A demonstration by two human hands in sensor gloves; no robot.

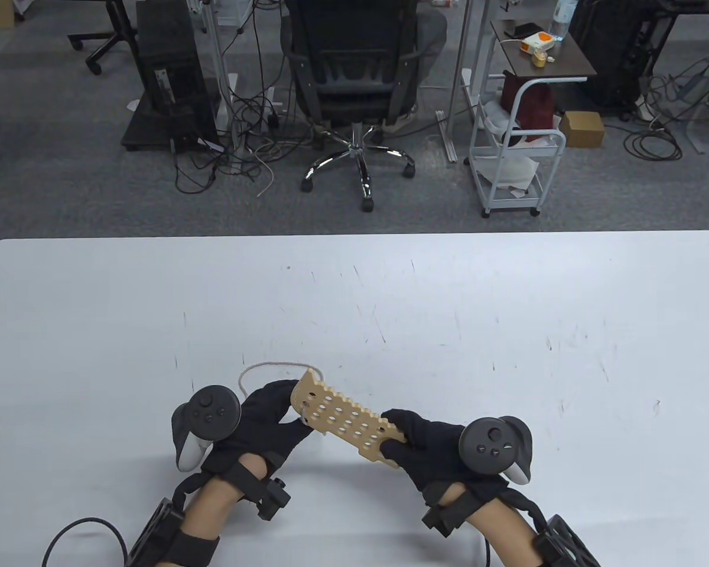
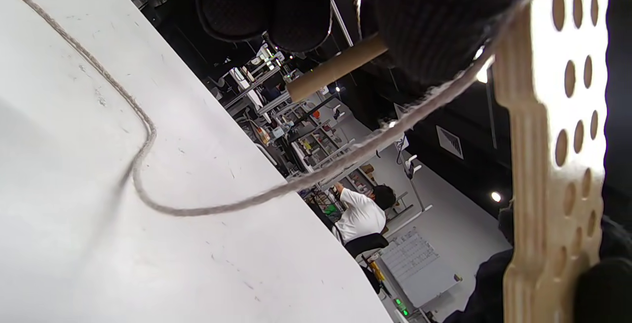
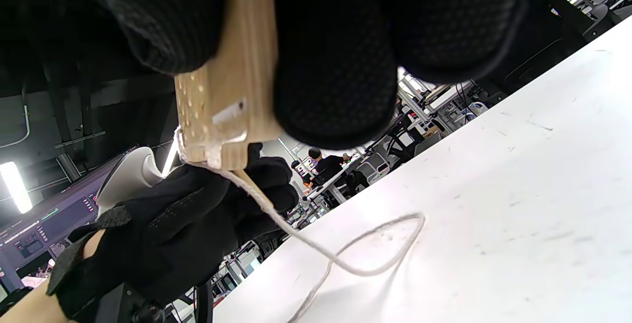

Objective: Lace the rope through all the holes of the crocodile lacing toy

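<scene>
The crocodile lacing toy (image 1: 345, 420) is a pale wooden board with rows of holes, held off the table between both hands. My right hand (image 1: 397, 437) pinches its right end, thumb and fingers (image 3: 335, 81) on opposite faces of the board (image 3: 232, 66). My left hand (image 1: 289, 407) is at the board's left end and pinches the rope's wooden needle tip (image 2: 335, 68) beside the board (image 2: 548, 165). The grey rope (image 1: 266, 367) leaves that end, loops over the table and trails back under my left hand; the same loop shows as rope (image 2: 148, 135) and rope (image 3: 355, 259).
The white table (image 1: 508, 331) stretches far beyond and beside the hands. A black cable (image 1: 83, 531) curls at the near left edge. An office chair (image 1: 354, 88) and a white cart (image 1: 514, 159) stand on the floor past the far edge.
</scene>
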